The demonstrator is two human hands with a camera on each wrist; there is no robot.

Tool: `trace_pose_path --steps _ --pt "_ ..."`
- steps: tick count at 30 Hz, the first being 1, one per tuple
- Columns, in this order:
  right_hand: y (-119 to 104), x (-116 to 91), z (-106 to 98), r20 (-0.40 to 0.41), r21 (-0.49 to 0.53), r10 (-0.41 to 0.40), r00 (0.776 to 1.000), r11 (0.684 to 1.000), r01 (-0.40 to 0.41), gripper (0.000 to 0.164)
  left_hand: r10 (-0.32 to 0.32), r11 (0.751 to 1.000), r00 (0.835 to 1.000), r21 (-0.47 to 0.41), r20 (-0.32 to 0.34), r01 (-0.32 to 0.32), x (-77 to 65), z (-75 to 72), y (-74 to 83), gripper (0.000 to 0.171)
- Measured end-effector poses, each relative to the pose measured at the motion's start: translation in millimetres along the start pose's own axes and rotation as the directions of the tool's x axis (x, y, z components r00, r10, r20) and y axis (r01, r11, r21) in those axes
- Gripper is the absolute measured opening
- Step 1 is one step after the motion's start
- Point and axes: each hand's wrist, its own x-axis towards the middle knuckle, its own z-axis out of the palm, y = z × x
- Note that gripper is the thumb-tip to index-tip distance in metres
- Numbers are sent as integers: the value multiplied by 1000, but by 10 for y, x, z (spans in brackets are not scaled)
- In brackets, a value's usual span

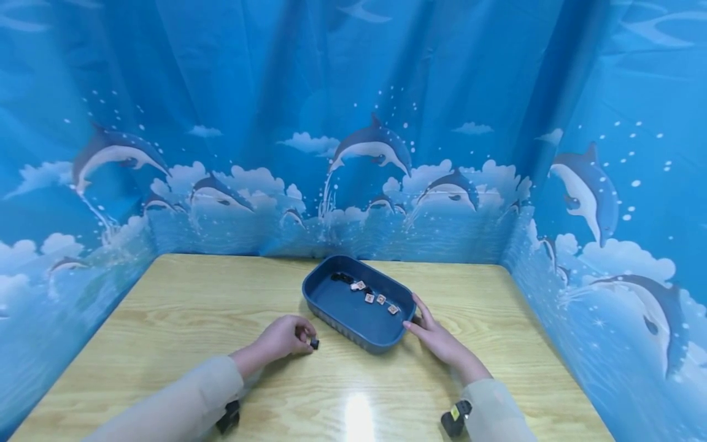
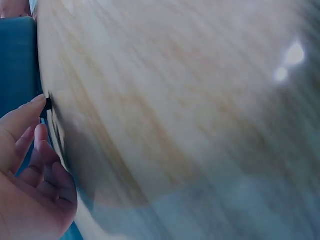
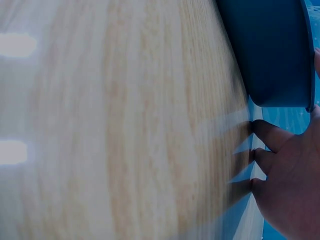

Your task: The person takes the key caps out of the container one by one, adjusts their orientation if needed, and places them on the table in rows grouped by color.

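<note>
In the head view, my left hand [image 1: 289, 336] is low over the table and pinches a small black block [image 1: 315, 344] just in front of the dark blue bin [image 1: 342, 328]. The left wrist view shows the block [image 2: 47, 106] as a dark bit at my fingertips, mostly hidden. My right hand [image 1: 436, 337] touches the bin's right end, thumb and forefinger at its rim. Its other fingers rest spread on the table in the right wrist view. Inside the bin lie several small white pieces [image 1: 369, 298] with marks on their faces and several small black pieces [image 1: 345, 278].
The bin stands at an angle on a light wooden table [image 1: 221, 288], toward its back edge. Blue dolphin-print curtains [image 1: 248, 123] enclose the back and both sides. A bright glare spot shows on the table's front part.
</note>
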Motion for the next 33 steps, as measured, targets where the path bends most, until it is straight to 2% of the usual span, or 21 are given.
trace_pose_path --steps 4,8,18,24,28,33 --pt "15 5 -7 0 -2 -2 1000 1000 2 78 51 999 998 -15 -20 -51 17 -48 43 23" --pt "27 4 -12 1 7 -7 1000 1000 7 79 100 995 994 1 -35 -100 51 -126 164 23" --pt "21 1 -9 -4 14 -4 1000 1000 4 78 73 996 997 56 -23 -71 232 -267 520 21" --pt "10 3 0 -10 -5 -4 1000 1000 4 78 115 983 993 143 22 -117 401 -309 643 24" --pt "3 3 8 -11 -19 -8 1000 1000 7 77 177 957 981 217 83 -191 538 -343 712 22" --pt "-1 10 11 -11 -28 -7 1000 1000 7 77 267 889 948 334 174 -312 735 -389 800 22"
